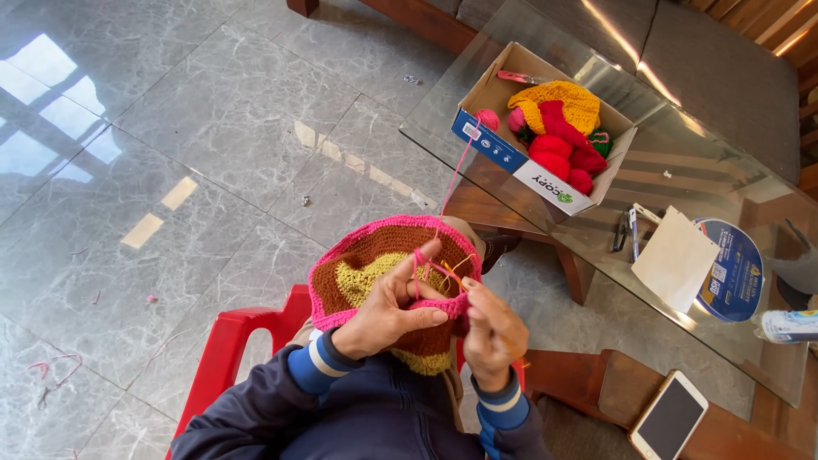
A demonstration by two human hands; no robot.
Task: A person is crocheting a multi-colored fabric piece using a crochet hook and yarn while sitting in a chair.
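A striped crocheted piece (375,273) is gripped by the left hand (388,311) while pink yarn (456,175) is pinched taut by the right hand (490,332).

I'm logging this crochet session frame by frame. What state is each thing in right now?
Crocheted piece: unfinished, held in both hands.
Left hand: grip closed on the piece's pink edge.
Right hand: closed at the edge; hook not clearly visible.
Pink yarn strand: taut, running to the box.
Cardboard box: open, holding yarn.
Phone: screen dark.
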